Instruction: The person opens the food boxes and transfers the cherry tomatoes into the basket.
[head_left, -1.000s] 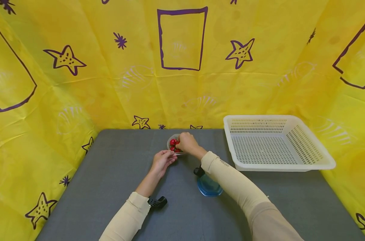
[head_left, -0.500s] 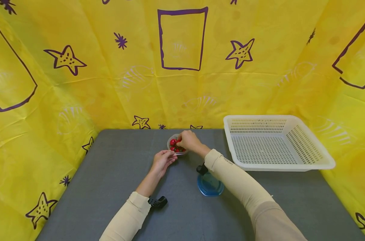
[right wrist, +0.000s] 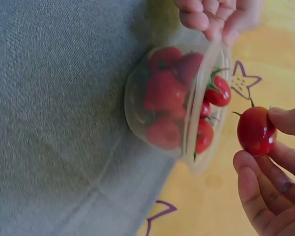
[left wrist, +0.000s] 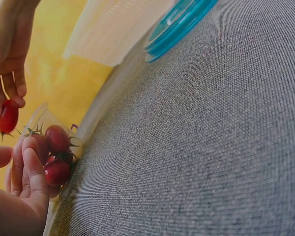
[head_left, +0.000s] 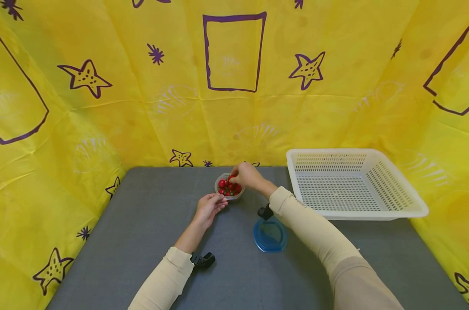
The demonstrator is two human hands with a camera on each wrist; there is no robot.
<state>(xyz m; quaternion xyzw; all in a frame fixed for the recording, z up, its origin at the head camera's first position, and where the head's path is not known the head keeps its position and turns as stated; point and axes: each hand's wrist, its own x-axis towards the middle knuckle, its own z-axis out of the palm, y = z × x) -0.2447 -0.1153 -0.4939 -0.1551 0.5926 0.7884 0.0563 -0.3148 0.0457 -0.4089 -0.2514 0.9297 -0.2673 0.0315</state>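
Observation:
A small clear plastic container [right wrist: 136, 110] full of red cherry tomatoes [right wrist: 164, 91] with green stems stands at the far middle of the table. My left hand [head_left: 209, 209] pinches its near rim between thumb and fingers. Just above the container's right side, my right hand [head_left: 249, 175] holds one cherry tomato [right wrist: 255, 130] between thumb and fingertips. That tomato hangs clear of the others, its green stem showing in both wrist views. Nearer to me lies a round blue lid [head_left: 270, 236], below the right wrist in the head view.
A white perforated plastic basket [head_left: 358, 214] stands at the back right of the grey table [head_left: 141, 224]. Behind the table hangs a yellow curtain [head_left: 141, 125] with purple drawings. Each wrist wears a black strap.
My right hand has drawn back up and to the right from among the tomatoes, lifting one out. More of the container and the lid now shows. My left hand stays at the rim.

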